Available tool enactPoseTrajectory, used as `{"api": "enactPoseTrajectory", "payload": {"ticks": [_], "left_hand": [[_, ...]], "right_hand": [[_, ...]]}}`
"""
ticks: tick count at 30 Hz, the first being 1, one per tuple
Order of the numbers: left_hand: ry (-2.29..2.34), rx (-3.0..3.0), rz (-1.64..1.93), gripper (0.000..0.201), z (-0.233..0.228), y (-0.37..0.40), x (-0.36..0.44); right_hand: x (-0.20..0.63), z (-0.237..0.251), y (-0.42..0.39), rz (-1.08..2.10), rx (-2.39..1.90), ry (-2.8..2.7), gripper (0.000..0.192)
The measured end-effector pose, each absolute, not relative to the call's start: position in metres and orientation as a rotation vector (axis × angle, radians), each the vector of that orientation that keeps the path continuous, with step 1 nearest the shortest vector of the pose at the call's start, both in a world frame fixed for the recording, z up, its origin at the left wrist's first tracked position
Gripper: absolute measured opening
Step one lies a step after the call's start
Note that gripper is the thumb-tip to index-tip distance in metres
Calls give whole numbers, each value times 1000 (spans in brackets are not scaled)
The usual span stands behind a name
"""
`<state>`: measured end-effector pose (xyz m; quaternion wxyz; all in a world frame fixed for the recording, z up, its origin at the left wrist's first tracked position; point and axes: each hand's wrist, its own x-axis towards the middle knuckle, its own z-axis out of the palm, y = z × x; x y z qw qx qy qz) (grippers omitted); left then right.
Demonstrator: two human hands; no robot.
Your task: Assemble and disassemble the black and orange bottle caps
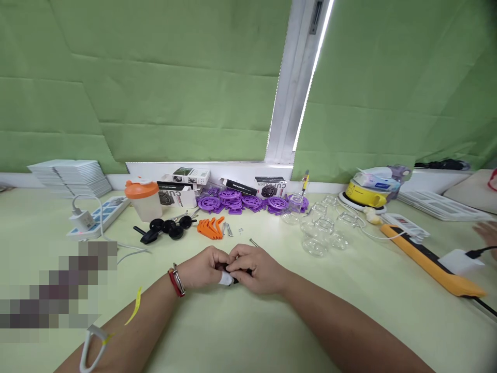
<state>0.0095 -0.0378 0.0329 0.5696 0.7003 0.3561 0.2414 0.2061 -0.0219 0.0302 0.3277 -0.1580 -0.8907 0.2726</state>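
**Hands and small part at mid-tabletop**

Left hand [202, 268]: curled, fingertips pressed to a small black part [233, 273]; red band at the wrist; a white-wrapped fingertip showed beneath the part.
Right hand [258, 270]: curled likewise, pinching the same part from the other side, touching the left hand. The part lay mostly hidden between the two, just above the tabletop [248, 331].

Just beyond the hands: one spring [253, 242], a few screws [227, 229], orange clips [210, 228] in a bunch, black knobs [167, 228] to their left.
Farther back: purple wheels [240, 201] heaped before small boxes [182, 189]; an orange-lidded shaker [144, 199] at left; clear jars [320, 230] grouped at right.
Left edge: white power strip [99, 216] with a plug and cable; stacked white trays [72, 177] behind it.
Right side: yellow round device [367, 192], an orange bar [430, 264] lying slantwise, and another person's hand [487, 233] at the frame's edge, well apart.
Backdrop: green cloth [155, 83].
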Motion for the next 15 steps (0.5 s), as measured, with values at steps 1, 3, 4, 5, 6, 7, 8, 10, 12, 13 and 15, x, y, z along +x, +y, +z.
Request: {"api": "enactPoseTrajectory", "payload": {"ticks": [1,3,4,5,6,7,8,10,12,13,15], "left_hand": [[857,1646,582,24,36,-37,8],[940,1667,684,26,42,-35,3],[996,1671,768,26,46,-34,-1],[1060,1659,862,27,49,-32,-6],[1127,1627,937,29,51,-30,-12],[1183,1577,984,31,53,-28,-18],[1233,1532,984,32,53,-26,-24],[1330,1455,896,32,51,-22,-35],[1415,1400,747,30,46,-19,-44],[1458,1383,680,29,43,-17,-46],[1542,1376,592,26,38,-15,-48]], "right_hand": [[207,32,-20,728,-436,-2310,23],[211,35,-14,754,-517,-2216,25],[214,36,-10,764,-569,-2153,25],[216,35,-5,773,-624,-2092,24],[219,34,1,778,-680,-2037,23],[221,32,6,783,-740,-1992,21],[224,30,12,787,-803,-1958,20],[228,24,22,795,-938,-1927,18],[230,19,29,814,-1060,-1952,16],[231,16,31,839,-1100,-1984,16],[232,13,32,921,-1125,-2070,15]]}}
